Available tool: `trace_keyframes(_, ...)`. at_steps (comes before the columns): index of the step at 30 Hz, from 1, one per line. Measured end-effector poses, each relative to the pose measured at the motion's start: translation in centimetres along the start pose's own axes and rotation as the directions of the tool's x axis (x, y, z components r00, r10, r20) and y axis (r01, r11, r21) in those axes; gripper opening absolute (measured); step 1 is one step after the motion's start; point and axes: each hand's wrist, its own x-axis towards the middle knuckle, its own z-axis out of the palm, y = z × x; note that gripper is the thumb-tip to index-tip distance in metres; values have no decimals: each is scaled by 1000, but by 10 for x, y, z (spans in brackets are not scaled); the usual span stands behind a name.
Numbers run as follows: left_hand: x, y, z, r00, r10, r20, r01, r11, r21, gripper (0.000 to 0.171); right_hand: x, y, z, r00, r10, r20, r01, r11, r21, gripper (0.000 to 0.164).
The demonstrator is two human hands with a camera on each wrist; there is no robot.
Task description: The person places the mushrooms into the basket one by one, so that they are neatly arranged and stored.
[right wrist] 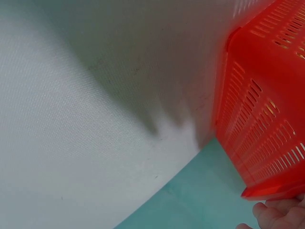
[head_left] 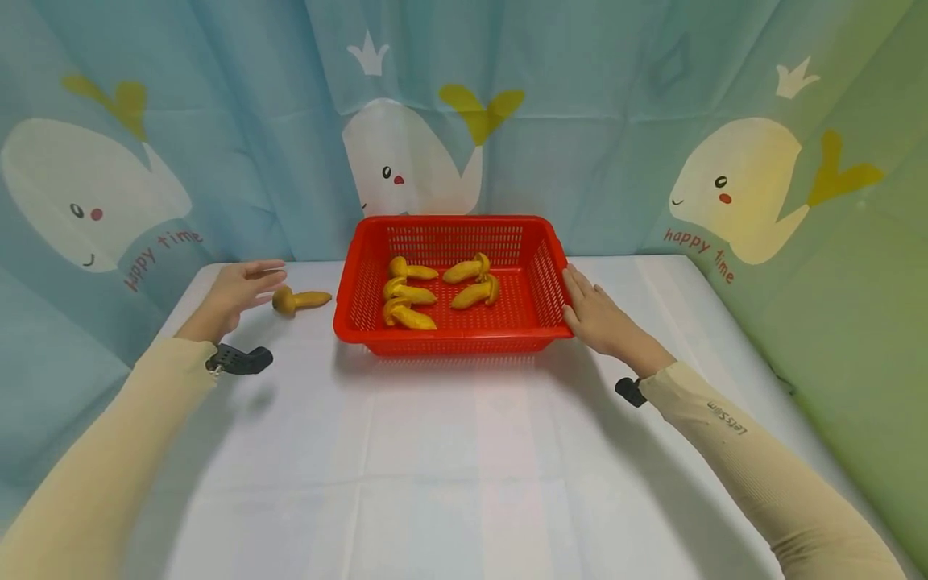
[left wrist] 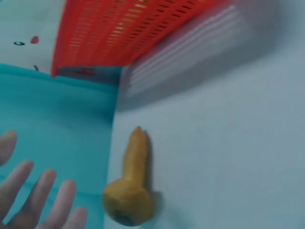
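A yellow-brown mushroom (head_left: pixel 301 300) with a round cap and tapering stem lies on the table, left of a red plastic basket (head_left: pixel 464 333). My left hand (head_left: pixel 241 292) hovers just left of it, fingers spread and holding nothing. In the left wrist view the mushroom (left wrist: pixel 128 191) lies to the right of my fingertips, its stem toward the basket (left wrist: pixel 119 38). Several similar mushrooms (head_left: pixel 410 295) lie inside the basket, in its left and middle parts. My right hand (head_left: pixel 602 316) rests with extended fingers against the basket's right rim; the right wrist view shows fingertips (right wrist: pixel 274 215) at that rim.
A white cloth covers the table (head_left: pixel 449 467). Behind it hangs a blue-green curtain (head_left: pixel 594 97) printed with white whales, close to the basket's far side. Dark wrist mounts (head_left: pixel 242 360) stick out from both beige sleeves (head_left: pixel 732 435).
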Motion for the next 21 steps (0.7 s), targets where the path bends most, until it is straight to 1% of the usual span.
trace_keyframes(3, 1, -6, 7, 997, -28, -71, 25, 998, -51, 66, 1, 0, 0, 1000, 4, 1, -4, 1000, -4, 64)
trace_keyframes(6, 0, -13, 13, 993, -44, -105, 34, 995, -93, 63, 1, -1, -1, 1000, 9, 8, -9, 1000, -4, 64)
trace_keyframes(10, -2, -21, 18, 990, -54, -132, 41, 994, -101, 62, 1, -2, -1, 1000, 7, 13, -7, 1000, -4, 63)
trace_keyframes(14, -5, -27, 21, 986, -60, -159, 45, 994, -99, 61, 0, -2, -1, 1000, 5, 13, -5, 1000, -6, 63)
trace_keyframes(17, -5, -29, 22, 984, -61, -166, 44, 994, -102, 60, 0, -2, -2, 1000, 6, 11, -6, 1000, -8, 63)
trace_keyframes(21, -3, -28, 24, 981, -75, -181, 59, 994, -89, 56, 0, -1, -2, 1000, 8, 12, -8, 1000, -10, 63)
